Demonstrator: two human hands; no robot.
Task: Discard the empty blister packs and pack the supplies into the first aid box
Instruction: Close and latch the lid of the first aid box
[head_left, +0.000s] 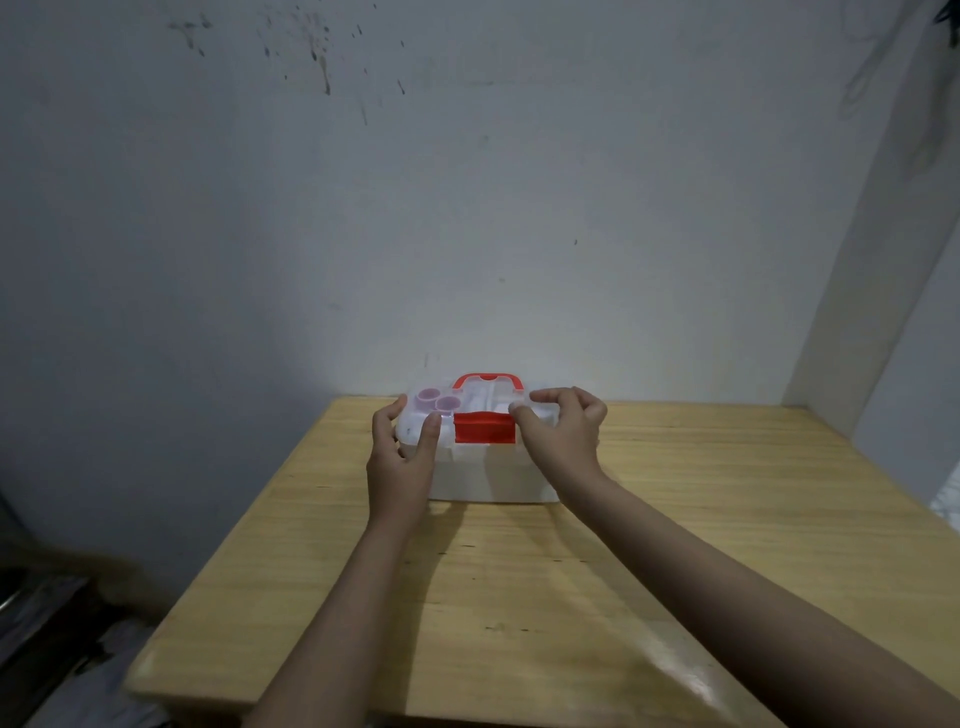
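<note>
First aid box (488, 467) at far middle of tabletop (519, 597), clear lid down. Left hand (402, 457) grips lid's left edge; right hand (563, 431) pinches right edge. No loose supplies or blister packs visible; packing seemingly done, latching left.

One head-worn view, looking forward and down over the wooden table (519, 571); wall (467, 208) close behind

Count: 1 first aid box (483, 475), white with 1 red handle (487, 378) and 1 red latch (485, 429). 2 purple round items (439, 400) visible through its clear lid, 2 hands on it: left hand (402, 462), right hand (563, 434). 1 wooden table (545, 587).
</note>
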